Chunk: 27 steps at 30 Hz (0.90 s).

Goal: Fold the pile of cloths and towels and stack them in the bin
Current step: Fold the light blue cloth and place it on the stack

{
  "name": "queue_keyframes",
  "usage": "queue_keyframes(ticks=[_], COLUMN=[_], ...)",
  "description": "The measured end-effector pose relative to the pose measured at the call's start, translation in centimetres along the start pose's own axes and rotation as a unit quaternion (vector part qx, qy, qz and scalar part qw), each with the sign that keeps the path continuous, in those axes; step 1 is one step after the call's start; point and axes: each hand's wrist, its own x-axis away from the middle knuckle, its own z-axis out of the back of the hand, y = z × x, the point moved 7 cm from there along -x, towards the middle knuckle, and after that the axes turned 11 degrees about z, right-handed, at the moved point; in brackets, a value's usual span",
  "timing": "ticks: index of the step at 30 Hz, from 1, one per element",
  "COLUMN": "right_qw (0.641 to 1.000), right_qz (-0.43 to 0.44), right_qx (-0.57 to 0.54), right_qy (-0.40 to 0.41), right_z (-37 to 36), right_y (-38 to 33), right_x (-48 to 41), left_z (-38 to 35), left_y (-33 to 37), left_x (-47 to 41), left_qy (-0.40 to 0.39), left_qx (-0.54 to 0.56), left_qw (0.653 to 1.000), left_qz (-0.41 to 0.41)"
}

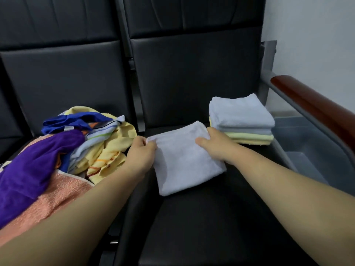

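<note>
A pale blue towel [184, 160] lies folded into a rectangle on the black seat [201, 217]. My left hand [141, 152] pinches its far left corner. My right hand [215, 144] grips its far right edge, thumb on top. Behind the right hand stands a stack of folded towels [242, 120], pale blue ones above yellow ones. An unfolded pile [63, 146] covers the left seat: a purple cloth, a peach towel, yellow and striped cloths, a blue one. A grey bin [299, 146] sits low to the right of the seat, beyond the armrest.
A wooden armrest [315, 110] on a grey metal frame runs between the seat and the bin. Black padded seat backs [192, 70] rise behind. A white wall is at the right.
</note>
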Motion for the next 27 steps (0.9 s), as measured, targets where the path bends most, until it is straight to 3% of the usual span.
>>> queue_keyframes(ticks=[6,13,21,27], right_qw=[0.991,0.965,0.958,0.954], right_qz=[0.017,-0.025,-0.155,-0.178], right_qx=[-0.017,0.016,0.114,0.127], right_qy=[0.133,0.262,0.215,0.202], right_z=[8.8,19.0,20.6,19.4], right_y=[0.4,3.7,9.6,12.1], right_x=[1.6,-1.3,-8.7,-8.8], left_z=[-4.2,-13.1,-21.2,-23.0], left_y=[9.1,18.8,19.4,17.3], left_x=[1.7,-0.6,-7.2,-9.4], left_qy=[0.012,-0.039,-0.031,-0.016], left_qx=[-0.003,-0.007,-0.073,-0.106], left_qw=[0.988,0.985,0.991,0.992], left_qz=[-0.155,-0.168,-0.109,-0.074])
